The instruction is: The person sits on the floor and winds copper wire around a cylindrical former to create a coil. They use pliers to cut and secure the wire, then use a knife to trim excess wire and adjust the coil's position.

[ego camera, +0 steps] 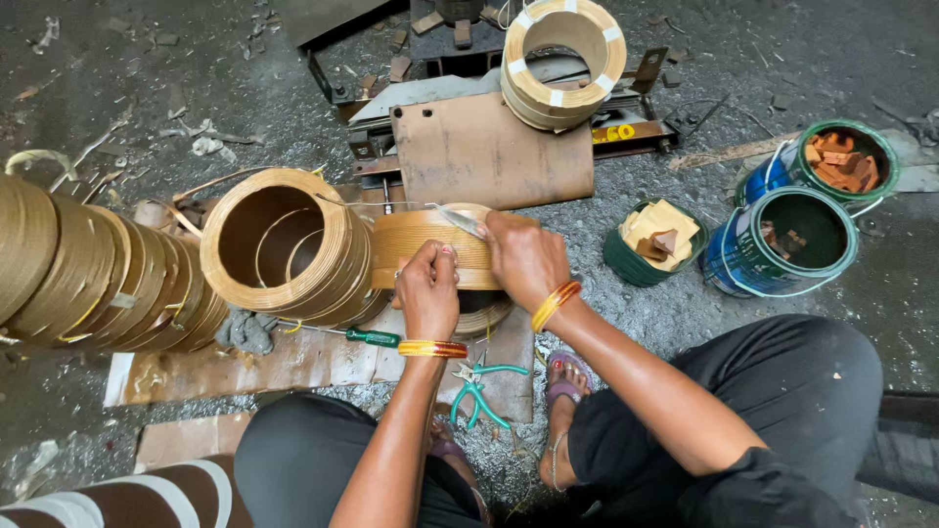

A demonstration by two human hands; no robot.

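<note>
A tan paper-wrapped coil ring [423, 246] stands on edge in front of me on a brown board [293, 360]. My left hand [428, 290] grips its near side with fingers curled. My right hand [521, 256] rests on the coil's right edge and holds a thin metal blade [452, 219] whose tip lies across the top of the coil. A larger open coil ring [282, 242] leans directly to the left, touching it.
A row of coil rings [88, 269] lies at the left. Green-handled screwdriver [372, 337] and green pliers [476, 389] lie by my knees. Three green tins [782, 240] of brown and yellow pieces stand right. A taped coil [562, 61] sits on a metal machine behind.
</note>
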